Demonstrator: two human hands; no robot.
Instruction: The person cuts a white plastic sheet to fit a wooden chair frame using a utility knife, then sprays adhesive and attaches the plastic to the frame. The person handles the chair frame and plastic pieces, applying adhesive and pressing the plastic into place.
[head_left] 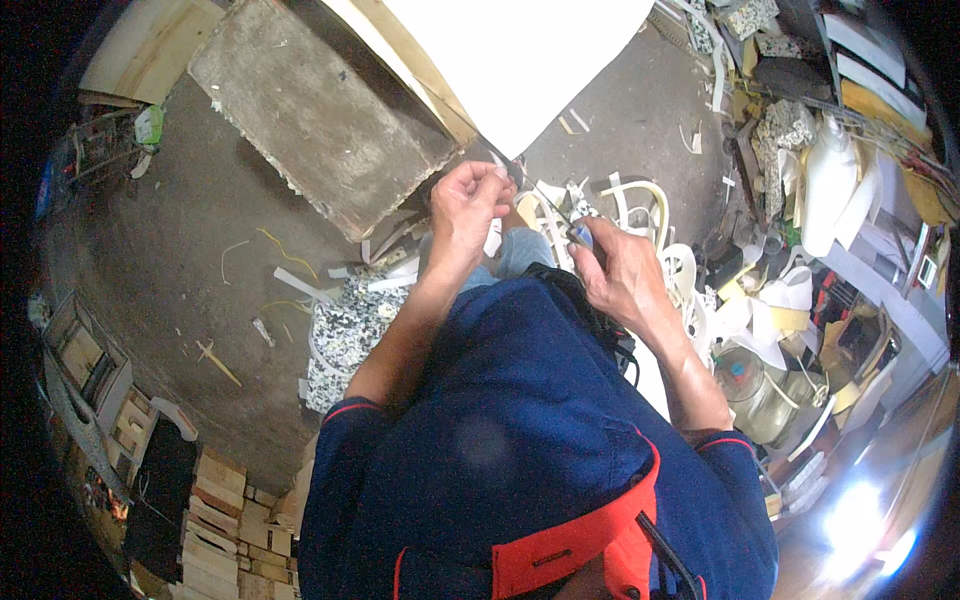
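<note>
My left hand [466, 212] is raised in front of me, with thumb and fingertips pinched together on a small whitish piece [498, 163] right by the near corner of a large white panel [530, 70]. My right hand [625, 268] is wrapped around a slim tool [552, 207] with a thin metal shaft and a bluish handle. Its tip points up and left toward the panel's corner and my left fingertips. Whether the tool is a knife or something else I cannot make out. A dark spot at the corner is partly hidden behind my left fingers.
A grey, rough-edged slab [320, 110] lies at the far left, beside the panel's wooden edge [425, 70]. White offcut strips [640, 200] pile up beyond my right hand. Black-and-white speckled foam [350, 325] lies by my left forearm. A large clear jar [750, 395] and clutter stand at right.
</note>
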